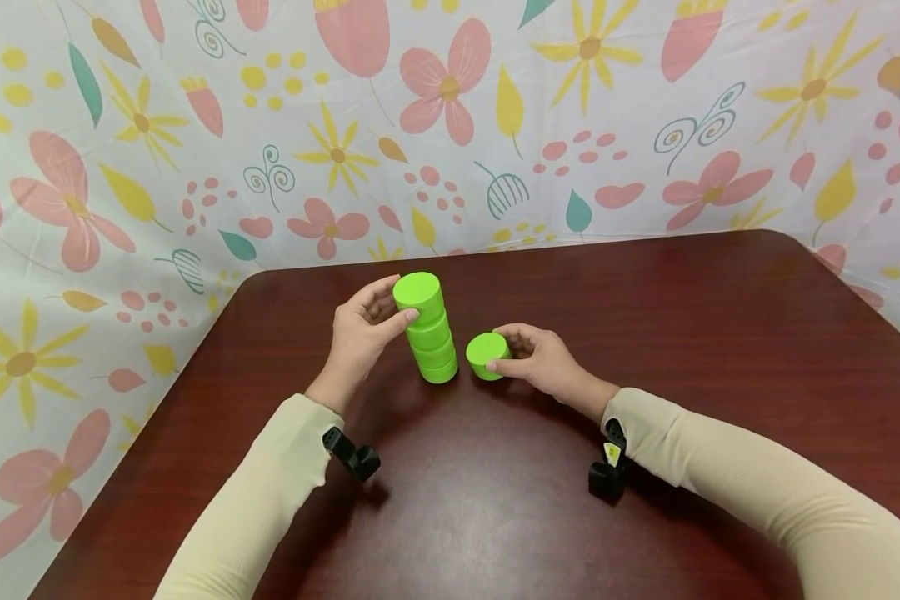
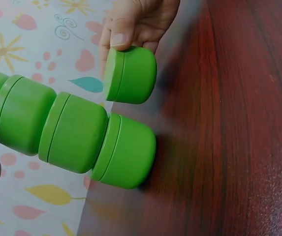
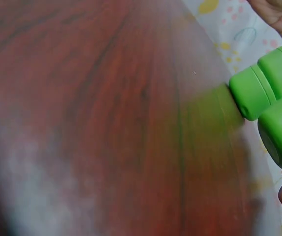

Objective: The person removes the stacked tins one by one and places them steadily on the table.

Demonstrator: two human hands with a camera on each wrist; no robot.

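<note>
A stack of several round lime-green lidded jars (image 1: 430, 336) stands on the dark wooden table, leaning slightly in the head view. My left hand (image 1: 358, 332) grips the top jar (image 1: 418, 292) from the left, thumb at its front and fingers behind. Just right of the stack, my right hand (image 1: 543, 363) holds a single matching jar (image 1: 486, 353) between thumb and fingers, lid upward. The right wrist view shows the underside of this held jar (image 3: 278, 130) close by the bottom jar (image 3: 251, 91). In the left wrist view, the left fingers are mostly out of frame.
The reddish-brown tabletop (image 1: 510, 508) has rounded far corners. A white cloth (image 1: 525, 192) printed with flowers and leaves hangs behind it and along the left side. Each sleeve cuff carries a black wrist camera (image 1: 352, 456).
</note>
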